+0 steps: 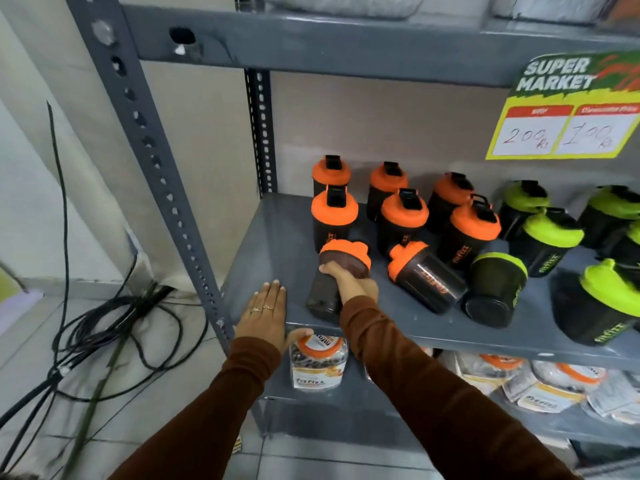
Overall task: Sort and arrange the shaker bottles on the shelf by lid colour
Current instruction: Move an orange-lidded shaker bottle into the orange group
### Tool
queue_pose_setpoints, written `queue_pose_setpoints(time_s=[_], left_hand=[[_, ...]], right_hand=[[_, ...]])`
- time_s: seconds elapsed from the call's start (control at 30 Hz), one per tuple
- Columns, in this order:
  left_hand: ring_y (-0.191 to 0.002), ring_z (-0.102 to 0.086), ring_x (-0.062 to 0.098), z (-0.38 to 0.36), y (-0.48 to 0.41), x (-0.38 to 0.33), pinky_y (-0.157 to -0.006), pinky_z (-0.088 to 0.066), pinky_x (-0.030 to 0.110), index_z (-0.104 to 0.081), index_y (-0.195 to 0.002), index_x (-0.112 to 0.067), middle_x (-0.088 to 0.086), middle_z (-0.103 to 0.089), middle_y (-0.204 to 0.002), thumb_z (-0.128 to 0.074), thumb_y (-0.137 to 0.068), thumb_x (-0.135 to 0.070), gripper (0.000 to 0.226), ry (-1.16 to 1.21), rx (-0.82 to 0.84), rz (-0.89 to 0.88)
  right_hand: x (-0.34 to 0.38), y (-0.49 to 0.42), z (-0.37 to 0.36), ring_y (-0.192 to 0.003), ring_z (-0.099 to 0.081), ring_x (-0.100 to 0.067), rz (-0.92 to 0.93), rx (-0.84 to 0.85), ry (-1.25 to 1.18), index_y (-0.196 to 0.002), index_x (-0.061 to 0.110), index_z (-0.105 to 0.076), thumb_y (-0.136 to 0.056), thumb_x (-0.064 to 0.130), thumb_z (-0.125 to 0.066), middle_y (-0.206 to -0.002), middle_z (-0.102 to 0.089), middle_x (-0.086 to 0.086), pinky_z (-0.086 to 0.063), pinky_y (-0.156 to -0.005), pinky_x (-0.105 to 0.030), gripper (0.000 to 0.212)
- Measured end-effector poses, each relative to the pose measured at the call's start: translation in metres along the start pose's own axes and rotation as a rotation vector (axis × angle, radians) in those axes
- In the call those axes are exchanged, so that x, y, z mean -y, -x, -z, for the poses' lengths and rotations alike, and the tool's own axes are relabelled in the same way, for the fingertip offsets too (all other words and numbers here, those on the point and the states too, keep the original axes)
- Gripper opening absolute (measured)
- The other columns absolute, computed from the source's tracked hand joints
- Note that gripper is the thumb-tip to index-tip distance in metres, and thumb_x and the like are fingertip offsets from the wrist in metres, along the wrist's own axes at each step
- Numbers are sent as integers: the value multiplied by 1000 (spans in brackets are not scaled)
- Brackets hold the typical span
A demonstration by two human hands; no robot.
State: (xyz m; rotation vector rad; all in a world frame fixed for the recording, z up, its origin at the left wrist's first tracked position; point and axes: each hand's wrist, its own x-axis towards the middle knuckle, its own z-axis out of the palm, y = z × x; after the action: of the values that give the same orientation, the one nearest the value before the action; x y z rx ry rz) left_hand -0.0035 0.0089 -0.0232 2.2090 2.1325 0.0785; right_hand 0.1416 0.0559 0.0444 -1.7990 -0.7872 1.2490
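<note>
We see black cables tangled on the floor at left. A yellow price sign hangs far right, and we spot orange-capped jars on the lower tier

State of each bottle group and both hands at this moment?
Held orange-lid bottle: tilted, gripped by right hand.
Lying orange-lid bottle: on its side.
Lying green-lid bottle: on its side.
Back orange-lid bottles: upright.
Left hand: flat on shelf, empty.
</note>
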Motion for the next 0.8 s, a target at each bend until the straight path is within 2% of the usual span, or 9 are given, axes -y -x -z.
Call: queue_pose_setpoints(time_s=[0.13, 0.27, 0.37, 0.4, 0.53, 0.6, 0.67, 0.73, 0.8], left_hand=[[-142, -5, 25, -1, 0, 0, -116, -3, 35, -1, -142, -7, 13, -5, -155, 34, -30, -84, 140, 8, 7, 6], [-142, -6, 25, -1, 0, 1, -116, -3, 35, -2, -142, -6, 14, -6, -155, 34, -31, -83, 141, 3, 7, 2], [-142, -6, 25, -1, 0, 1, -115, -2, 34, -2, -142, -6, 14, -6, -155, 34, -30, -84, 141, 5, 0, 0], [-142, -6, 25, -1, 0, 1, -115, -2, 34, -2, -142, -6, 13, -7, -155, 34, -30, -84, 140, 2, -1, 0], [-142, -8, 25, -1, 0, 0, -115, -5, 35, -3, -142, -8, 13, -8, -155, 35, -31, -83, 139, -16, -21, 4], [-142, -8, 25, -1, 1, 0, -115, -5, 35, -3, -142, -8, 13, -8, -154, 36, -32, -82, 138, -31, -23, 0], [-142, -9, 26, -2, 1, 0, -115, -6, 35, -5, -142, -8, 14, -9, -154, 35, -34, -82, 137, -37, -31, 1], [-142, -10, 26, -4, 1, 1, -115, -7, 35, -7, -142, -8, 14, -11, -154, 33, -37, -83, 136, -45, -41, -2], [-142, -11, 26, -5, 0, 1, -115, -7, 35, -8, -142, -8, 13, -12, -154, 26, -43, -85, 130, -56, -50, -6]], right_hand=[[-13, 11, -2, -107, -53, -31, 286, -172, -148, -117, 5, -45, -43, 24, -87, -117, -53, -16, -46, -92, -35, 88], [-19, 13, -7, -98, -48, -16, 573, -108, -119, -122, 13, -29, -48, 16, -89, -109, -47, -3, -39, -84, -20, 95], [-28, 8, -13, -104, -47, -17, 708, -75, -98, -120, 8, -27, -45, 12, -90, -114, -44, -6, -35, -81, -2, 98], [-30, 7, -15, -106, -47, -18, 719, -77, -103, -120, 8, -27, -44, 12, -91, -116, -44, -9, -34, -84, -1, 100], [-37, 5, -18, -114, -45, -21, 710, -107, -116, -122, 16, -25, -41, 19, -92, -123, -41, -9, -37, -100, -25, 106], [-41, 5, -17, -117, -43, -18, 697, -78, -116, -122, 25, -20, -41, 24, -92, -124, -37, -3, -35, -101, -24, 108], [-46, 9, -13, -126, -34, -15, 688, -27, -69, -131, 29, -13, -45, 42, -87, -134, -32, -2, -29, -107, -27, 115], [-55, 12, -1, -137, -23, -24, 776, -8, 66, -140, 21, -6, -54, 55, -74, -146, -24, -12, -23, -114, -46, 115], [-64, 10, 19, -139, -18, -34, 942, -49, 246, -141, 4, -9, -63, 46, -61, -148, -21, -20, -17, -112, -59, 102]])
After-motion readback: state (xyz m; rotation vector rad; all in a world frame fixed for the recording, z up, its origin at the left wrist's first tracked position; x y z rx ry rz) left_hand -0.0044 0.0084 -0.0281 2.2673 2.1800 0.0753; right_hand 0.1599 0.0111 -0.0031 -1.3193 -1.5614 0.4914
